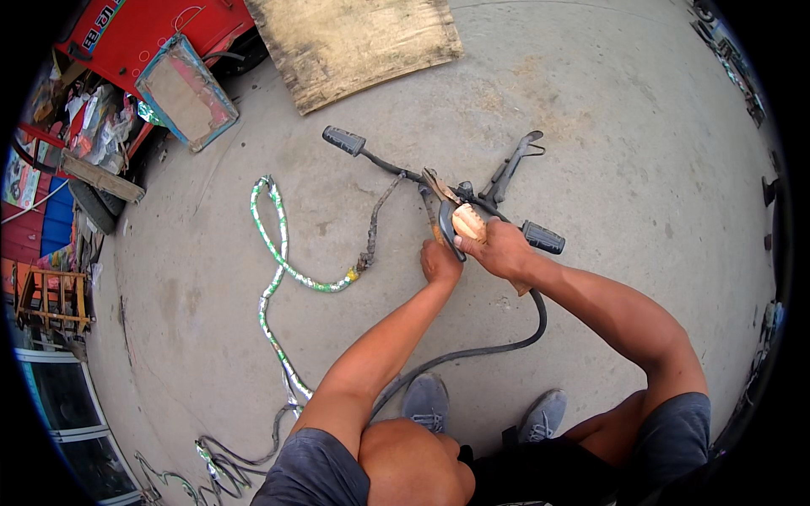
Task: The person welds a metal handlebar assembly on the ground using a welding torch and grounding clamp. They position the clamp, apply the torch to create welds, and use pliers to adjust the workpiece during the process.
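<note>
My right hand (504,250) is wrapped around a welding electrode holder (468,222), with a tan grip, a dark lever and metal jaws pointing away from me. A black cable curves from under that hand toward my feet. My left hand (442,262) is closed beside the lever, on a thin dark and orange piece I cannot make out. Just beyond the jaws, a motorcycle footrest bar (392,166) lies on the concrete. It has a black rubber peg (542,237) at either end and a kickstand (511,169) jutting away. A dark, rough lead (374,221) touches the bar.
A cable wrapped in green and silver tape (268,316) loops on the ground at left. Further off lie a plywood sheet (354,46) and a blue-edged panel (187,94) beside a red vehicle (156,34). Loose cables tangle at lower left. My shoes (426,400) are close below.
</note>
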Tool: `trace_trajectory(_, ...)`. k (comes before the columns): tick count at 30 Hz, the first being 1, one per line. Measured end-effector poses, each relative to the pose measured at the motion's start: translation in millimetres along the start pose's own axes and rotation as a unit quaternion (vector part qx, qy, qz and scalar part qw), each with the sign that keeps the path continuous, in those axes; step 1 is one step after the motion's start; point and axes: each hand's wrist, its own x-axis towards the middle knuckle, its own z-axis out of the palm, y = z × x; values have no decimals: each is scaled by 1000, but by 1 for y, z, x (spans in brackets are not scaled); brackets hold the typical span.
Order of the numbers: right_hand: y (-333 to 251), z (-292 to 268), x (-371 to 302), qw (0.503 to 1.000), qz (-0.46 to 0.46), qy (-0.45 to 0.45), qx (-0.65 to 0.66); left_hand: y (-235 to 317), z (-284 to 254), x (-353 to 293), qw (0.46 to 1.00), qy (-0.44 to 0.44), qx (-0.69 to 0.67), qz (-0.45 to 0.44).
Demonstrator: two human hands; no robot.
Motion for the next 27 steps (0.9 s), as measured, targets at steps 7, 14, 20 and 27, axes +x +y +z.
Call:
trace_trajectory(7, -3, 0, 4, 1000, 5, -11, -5, -7, 5, 5, 1000, 3, -13, -12)
trace_trajectory(14, -6, -1, 0, 1000, -1, -9, -15, 0, -3, 3, 1000, -3, -7, -7)
trace_trajectory(20, -3, -5, 1, 1000, 4, -11, -4, 5, -3, 1, 999, 8, -25, -27)
trace_trajectory(27, 5, -7, 0, 1000, -1, 12, -7, 9, -3, -2, 998, 21, -43, -49)
